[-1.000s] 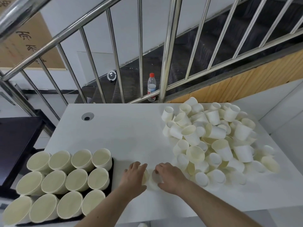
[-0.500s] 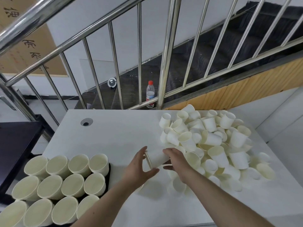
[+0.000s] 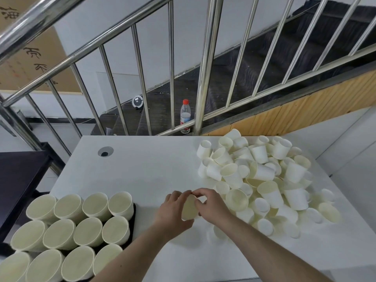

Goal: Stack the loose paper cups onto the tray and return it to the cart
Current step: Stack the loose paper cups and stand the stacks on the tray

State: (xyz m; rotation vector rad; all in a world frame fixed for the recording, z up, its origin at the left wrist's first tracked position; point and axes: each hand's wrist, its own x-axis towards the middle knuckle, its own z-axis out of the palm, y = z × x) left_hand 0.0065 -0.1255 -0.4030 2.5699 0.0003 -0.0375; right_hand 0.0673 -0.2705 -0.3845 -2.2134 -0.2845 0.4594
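Black tray at the near left of the white bench carries rows of stacked cups, open mouths up. Right of it, near the bench's middle, the left hand and right hand meet around one paper cup, fingers of both curled on its rim and sides, its mouth facing the camera. Further right, a heap of loose cups lies jumbled. Beyond the far edge, a plastic bottle stands behind the steel railing.

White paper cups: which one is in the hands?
The white paper cup between both hands, left of the loose pile; others lie untouched.
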